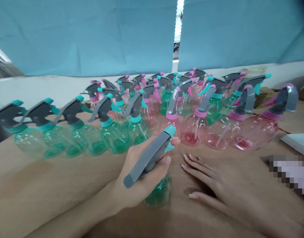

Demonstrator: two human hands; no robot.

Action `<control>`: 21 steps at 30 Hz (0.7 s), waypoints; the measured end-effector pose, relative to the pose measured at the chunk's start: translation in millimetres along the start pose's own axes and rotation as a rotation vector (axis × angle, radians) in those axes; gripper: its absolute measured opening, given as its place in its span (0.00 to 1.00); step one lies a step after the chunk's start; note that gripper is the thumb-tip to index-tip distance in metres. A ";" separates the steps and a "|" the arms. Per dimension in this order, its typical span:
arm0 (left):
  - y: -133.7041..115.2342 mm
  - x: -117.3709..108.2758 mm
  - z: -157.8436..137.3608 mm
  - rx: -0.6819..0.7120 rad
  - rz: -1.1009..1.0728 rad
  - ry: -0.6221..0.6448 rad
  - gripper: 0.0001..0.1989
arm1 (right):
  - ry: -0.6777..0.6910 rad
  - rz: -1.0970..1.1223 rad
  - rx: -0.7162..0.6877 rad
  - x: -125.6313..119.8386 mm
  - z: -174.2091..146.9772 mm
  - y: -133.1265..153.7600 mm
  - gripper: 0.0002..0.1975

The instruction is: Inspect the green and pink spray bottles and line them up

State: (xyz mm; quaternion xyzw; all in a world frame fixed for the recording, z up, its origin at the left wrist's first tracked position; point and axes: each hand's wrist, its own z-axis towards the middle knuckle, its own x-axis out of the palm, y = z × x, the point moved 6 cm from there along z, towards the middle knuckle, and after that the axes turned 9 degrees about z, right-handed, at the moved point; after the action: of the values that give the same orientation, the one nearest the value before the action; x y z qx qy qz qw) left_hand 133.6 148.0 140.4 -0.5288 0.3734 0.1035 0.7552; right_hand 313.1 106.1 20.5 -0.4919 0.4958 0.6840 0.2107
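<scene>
My left hand (pixel 147 175) is wrapped round the neck of a green spray bottle (pixel 159 193) at the front middle of the table. Its grey trigger head slants over my hand, with a turquoise nozzle pointing away to the upper right. Flat on the wood, my right hand (pixel 213 181) lies just to the right of this bottle, fingers stretched out and holding nothing. Behind my hands runs a front row of spray bottles: green ones (pixel 115 137) with turquoise collars on the left, pink ones (pixel 193 130) with pink collars on the right.
More pink and green spray bottles (pixel 166 99) crowd together behind the front row. Farther back is a white ledge (pixel 43 89) below a blue cloth (pixel 97 36). To the right are a cardboard piece (pixel 263 96), a white flat object (pixel 296 142) and a blurred-out rectangle (pixel 292 173).
</scene>
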 end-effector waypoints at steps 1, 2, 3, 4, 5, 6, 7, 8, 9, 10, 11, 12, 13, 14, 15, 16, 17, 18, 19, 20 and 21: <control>0.2 0.4 -0.4 -0.008 -0.014 0.006 0.17 | 0.008 -0.002 0.005 0.1 0.1 0.1 0.32; 0.5 0.5 -0.8 -0.021 -0.022 0.012 0.17 | 0.012 -0.005 0.010 0.0 0.1 0.3 0.32; 0.9 0.3 -1.2 -0.036 -0.023 0.016 0.17 | 0.013 -0.005 0.012 -0.1 0.1 0.5 0.33; 1.1 0.0 -1.6 -0.049 -0.019 0.022 0.17 | 0.011 -0.006 0.012 -0.2 0.1 0.6 0.33; 0.9 -0.6 -1.8 -0.054 -0.017 0.028 0.17 | 0.008 -0.008 0.010 -0.3 -0.1 0.7 0.33; 0.5 -1.3 -1.8 -0.053 -0.017 0.034 0.16 | 0.007 -0.013 0.007 0.0 -0.3 0.8 0.32; 0.0 -2.3 -1.7 -0.049 -0.020 0.035 0.15 | 0.006 -0.020 0.003 0.4 -0.5 0.8 0.32; -0.4 -3.5 -1.4 -0.042 -0.024 0.032 0.13 | 0.008 -0.026 -0.002 0.9 -0.6 0.7 0.32; -0.8 -4.7 -1.1 -0.033 -0.028 0.026 0.11 | 0.010 -0.031 -0.005 1.5 -0.8 0.5 0.32; -1.1 -5.8 -0.8 -0.023 -0.032 0.019 0.09 | 0.010 -0.032 -0.007 2.0 -0.9 0.2 0.32; -1.4 -6.4 -0.6 -0.013 -0.034 0.016 0.08 | 0.010 -0.030 -0.008 2.5 -0.9 -0.1 0.32; -1.9 -6.9 -0.4 0.001 -0.038 0.014 0.08 | 0.007 -0.023 -0.009 2.8 -1.0 -0.5 0.32; -2.7 -7.2 -0.4 0.017 -0.047 0.012 0.08 | 0.003 -0.014 -0.010 2.9 -1.1 -0.8 0.31; -3.4 -7.4 -0.4 0.028 -0.059 0.012 0.09 | -0.002 -0.004 -0.009 3.0 -1.2 -1.3 0.31; -4.1 -7.5 -0.5 0.038 -0.071 0.011 0.09 | -0.005 0.004 -0.007 3.1 -1.5 -1.8 0.31; -4.7 -8.0 -0.7 0.043 -0.082 0.005 0.09 | -0.007 0.009 -0.004 3.2 -1.7 -2.3 0.31; -4.9 -8.3 -0.9 0.043 -0.088 0.002 0.09 | -0.006 0.012 -0.002 3.3 -1.9 -2.7 0.32; -4.8 -8.4 -1.0 0.037 -0.091 0.000 0.08 | -0.005 0.015 0.000 3.4 -2.1 -3.0 0.32; -4.6 -8.3 -1.1 0.032 -0.091 0.001 0.08 | -0.005 0.017 0.001 3.2 -2.3 -3.1 0.32; -4.4 -8.1 -1.3 0.030 -0.091 -0.001 0.07 | -0.005 0.019 -0.001 2.9 -2.2 -2.9 0.32; -3.9 -7.8 -1.4 0.028 -0.083 -0.003 0.07 | -0.005 0.019 -0.004 2.4 -2.1 -2.5 0.32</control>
State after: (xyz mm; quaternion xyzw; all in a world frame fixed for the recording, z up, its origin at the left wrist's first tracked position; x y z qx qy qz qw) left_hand 129.7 147.0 148.3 -0.5330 0.3515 0.0677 0.7667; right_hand 315.0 104.8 17.1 -0.4857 0.4988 0.6882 0.2044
